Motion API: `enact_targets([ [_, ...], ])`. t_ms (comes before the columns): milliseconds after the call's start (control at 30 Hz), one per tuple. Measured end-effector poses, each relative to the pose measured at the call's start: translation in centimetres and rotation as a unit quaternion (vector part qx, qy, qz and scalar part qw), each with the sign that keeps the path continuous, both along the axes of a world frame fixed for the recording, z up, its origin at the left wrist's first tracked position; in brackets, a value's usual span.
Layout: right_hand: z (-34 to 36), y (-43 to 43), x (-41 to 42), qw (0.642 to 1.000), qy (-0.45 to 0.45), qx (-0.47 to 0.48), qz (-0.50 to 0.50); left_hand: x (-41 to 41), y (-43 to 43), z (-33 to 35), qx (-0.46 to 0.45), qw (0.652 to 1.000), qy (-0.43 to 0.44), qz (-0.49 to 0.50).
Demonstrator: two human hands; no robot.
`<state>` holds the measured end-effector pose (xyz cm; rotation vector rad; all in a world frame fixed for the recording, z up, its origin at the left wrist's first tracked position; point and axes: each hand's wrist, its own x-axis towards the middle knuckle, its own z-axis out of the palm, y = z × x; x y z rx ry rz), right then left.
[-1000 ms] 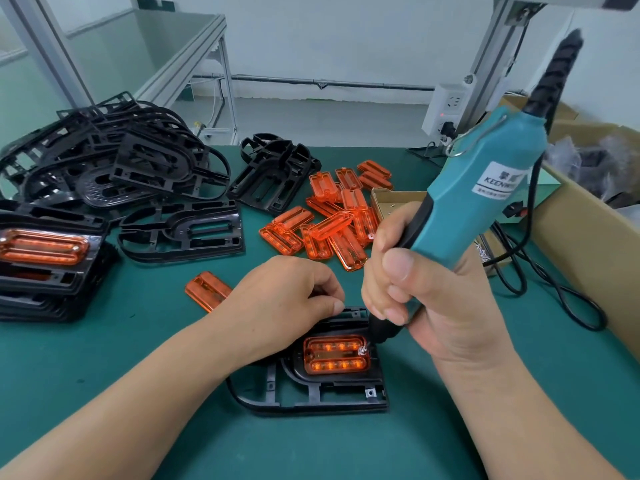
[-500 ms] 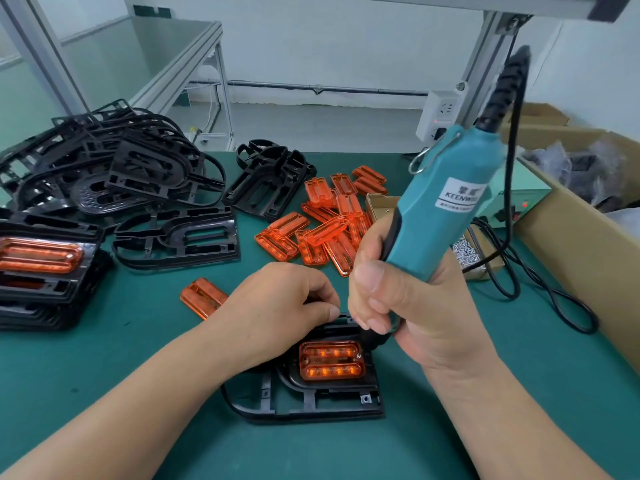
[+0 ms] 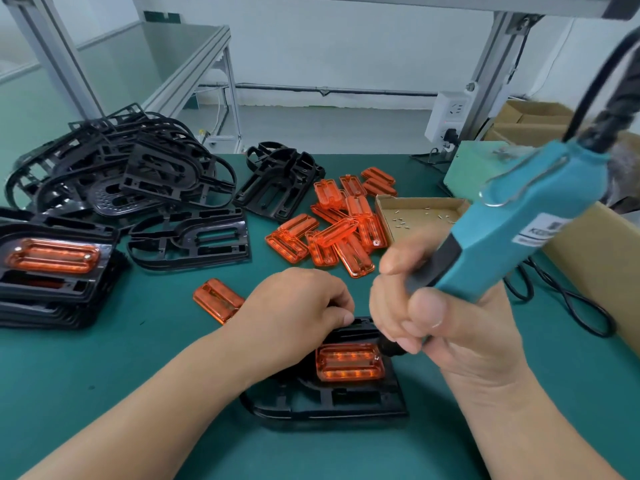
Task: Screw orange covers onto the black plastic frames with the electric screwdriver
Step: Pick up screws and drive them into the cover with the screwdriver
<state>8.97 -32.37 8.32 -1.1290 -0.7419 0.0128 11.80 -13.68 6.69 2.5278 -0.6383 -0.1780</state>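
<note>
A black plastic frame (image 3: pixel 329 403) lies on the green mat in front of me with an orange cover (image 3: pixel 348 363) seated in it. My left hand (image 3: pixel 294 313) rests curled on the frame's upper left part and presses it down. My right hand (image 3: pixel 436 323) grips the teal electric screwdriver (image 3: pixel 519 223), which leans to the right. Its black tip sits at the cover's top right corner. A loose orange cover (image 3: pixel 218 299) lies just left of my left hand.
Loose orange covers (image 3: pixel 332 230) are heaped in the middle. Black frames (image 3: pixel 117 174) pile up at the back left, and finished frames (image 3: pixel 52 271) stack at the left edge. A cardboard tray of screws (image 3: pixel 415 209) sits right of the covers. A black cable (image 3: pixel 568 303) loops beside a large carton (image 3: pixel 602 258).
The screwdriver has tilted further to the right and lower, its tip staying at the cover's right end. My left hand has kept its place on the frame.
</note>
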Motion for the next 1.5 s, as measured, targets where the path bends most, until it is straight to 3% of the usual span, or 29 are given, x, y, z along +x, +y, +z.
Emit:
enact_targets([
  [233,0.3,0.2,0.2,0.999,0.018,0.018,-0.025,0.0,-0.2,0.4,0.038,0.994,-0.087,-0.059],
  [433,0.1,0.1,0.3,0.999,0.007,-0.009,-0.046,0.2,0.0,-0.5,0.006,0.963,-0.243,-0.117],
  [567,0.2,0.3,0.8,0.993,0.060,0.060,-0.084,0.3,-0.1,-0.9,0.009,0.949,-0.273,-0.158],
  [667,0.3,-0.5,1.3,0.981,0.094,0.137,-0.103,0.4,0.1,-0.9,-0.019,0.959,-0.235,-0.158],
  [733,0.2,-1.0,1.6,0.967,0.116,0.170,-0.148,0.6,0.5,-0.9,-0.082,0.974,-0.184,-0.106],
  [900,0.1,-1.3,2.0,0.927,0.159,0.265,-0.212,1.3,1.3,-0.6,-0.257,0.966,0.009,0.008],
  [1100,0.4,-1.7,2.3,0.901,0.169,0.330,-0.226,0.9,1.0,-0.2,-0.300,0.949,0.097,0.000],
  [1233,0.5,-1.7,2.4,0.891,0.171,0.352,-0.231,0.6,0.9,0.1,-0.315,0.943,0.108,0.001],
  [1500,0.6,-1.7,2.4,0.893,0.165,0.351,-0.230,0.1,0.5,0.1,-0.372,0.911,0.176,-0.031],
])
